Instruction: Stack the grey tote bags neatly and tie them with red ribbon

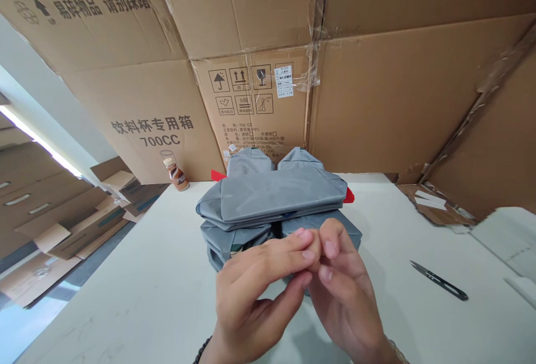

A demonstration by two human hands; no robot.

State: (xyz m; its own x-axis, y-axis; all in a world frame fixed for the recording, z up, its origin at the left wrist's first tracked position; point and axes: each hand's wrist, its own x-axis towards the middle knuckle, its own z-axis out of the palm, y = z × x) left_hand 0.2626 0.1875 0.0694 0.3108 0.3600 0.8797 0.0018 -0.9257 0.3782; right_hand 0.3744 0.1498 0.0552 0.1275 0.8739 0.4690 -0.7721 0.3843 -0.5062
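Observation:
My left hand (263,286) and my right hand (345,288) meet in front of a pile of folded grey fabric bags (272,194). The left fingers are pressed together against the fingertips of the right hand. My right fingers are bent inward in a pinch. Whether something small lies between the fingertips is hidden. The bags are stacked in layers on the white table (159,286), with red bits sticking out at both sides. Thread snips (439,280) with black handles lie on the table to the right of my right hand.
Large cardboard boxes (255,18) form a wall behind the table. A small bottle (176,174) with a brown label stands at the back left. Opened cartons (79,230) lie beyond the left edge. White sheets (508,241) are at the right.

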